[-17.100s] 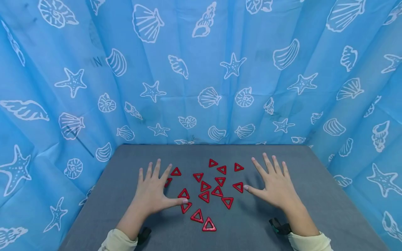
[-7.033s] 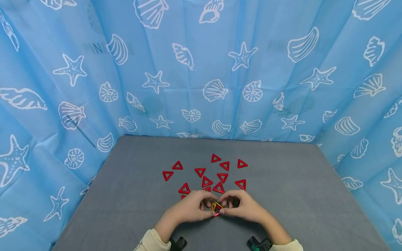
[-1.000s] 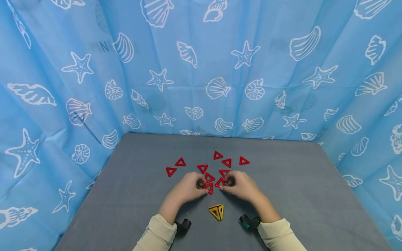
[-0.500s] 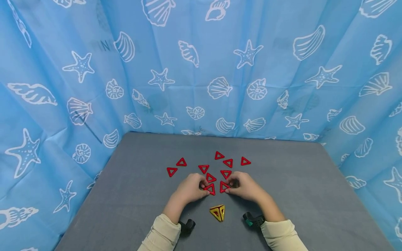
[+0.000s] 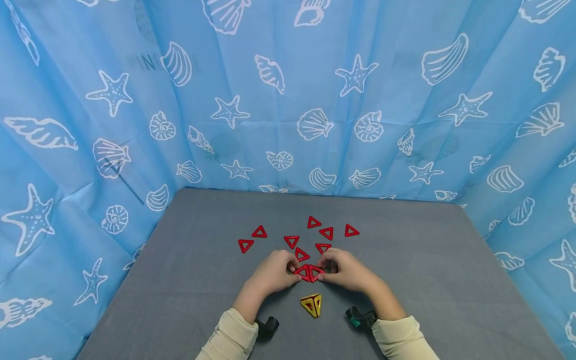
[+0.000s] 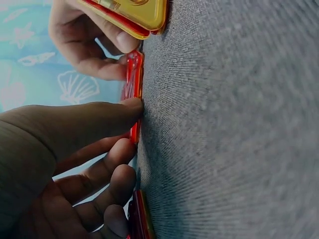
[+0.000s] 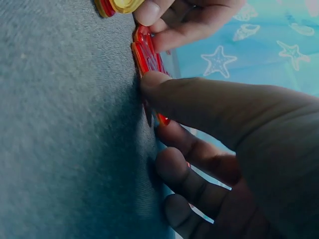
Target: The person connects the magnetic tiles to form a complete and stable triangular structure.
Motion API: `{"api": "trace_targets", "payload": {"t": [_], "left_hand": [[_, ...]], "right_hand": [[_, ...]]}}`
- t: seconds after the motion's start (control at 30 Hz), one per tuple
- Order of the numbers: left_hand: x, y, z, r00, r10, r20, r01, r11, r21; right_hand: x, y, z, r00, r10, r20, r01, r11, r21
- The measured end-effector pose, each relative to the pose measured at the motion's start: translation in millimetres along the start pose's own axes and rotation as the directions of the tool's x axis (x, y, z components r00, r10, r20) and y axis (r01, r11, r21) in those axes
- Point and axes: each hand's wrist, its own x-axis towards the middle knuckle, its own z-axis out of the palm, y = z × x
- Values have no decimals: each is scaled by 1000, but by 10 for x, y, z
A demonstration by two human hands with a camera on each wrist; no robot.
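In the head view my left hand (image 5: pixel 274 272) pinches one red triangular magnetic-looking tile (image 5: pixel 302 272) between thumb and fingers. My right hand (image 5: pixel 345 270) grips a second red triangular tile (image 5: pixel 316 273), and the two tiles lie edge to edge on the table. Both wrist views show thumb on the near side of the tile and index finger on the far side, low against the grey cloth. Closer to the person stands a small pyramid (image 5: pixel 311 304) of triangular tiles, yellow on the outside with red showing inside; part of its yellow side (image 6: pixel 144 12) tops the left wrist view.
Several loose red triangles lie beyond the hands, among them a triangle (image 5: pixel 300 254) close behind the joined pair and a triangle (image 5: pixel 323 248) by the right fingers. A grey cloth-covered table (image 5: pixel 405 240) backs onto a blue shell-print curtain (image 5: pixel 288 100).
Both hands, spread open at first, worked on tiles near the front, where the yellow pyramid now stands. Over the last second the right hand's tile turned and slid left against the left hand's tile.
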Motion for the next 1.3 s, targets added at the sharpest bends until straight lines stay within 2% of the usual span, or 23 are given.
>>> {"api": "trace_targets", "payload": {"t": [0.2,0.4,0.63,0.83,1.1,1.3], "left_hand": [[6,-8,-12,999,33,-1,-33,999,-17],[-1,-66,-67,998,59,-4,-59,995,-74],[-116,-180,-323,1000,11,-14,-12,997,-79],[-226,-278,-490,995,-86,57,93,989,-118],[-274,-254,-510,987,-131,93,143,980,-140],[-260,-238,-476,991,-112,78,119,988,-99]], "right_hand": [[-4,8,-12,1000,19,10,-19,998,63],[4,60,1,1000,9,12,-11,988,157],[12,183,53,998,-41,-36,50,961,271],[6,222,52,997,-55,-58,70,949,307],[0,233,44,998,-42,-49,55,951,304],[4,247,49,999,-33,-40,44,949,311]]}}
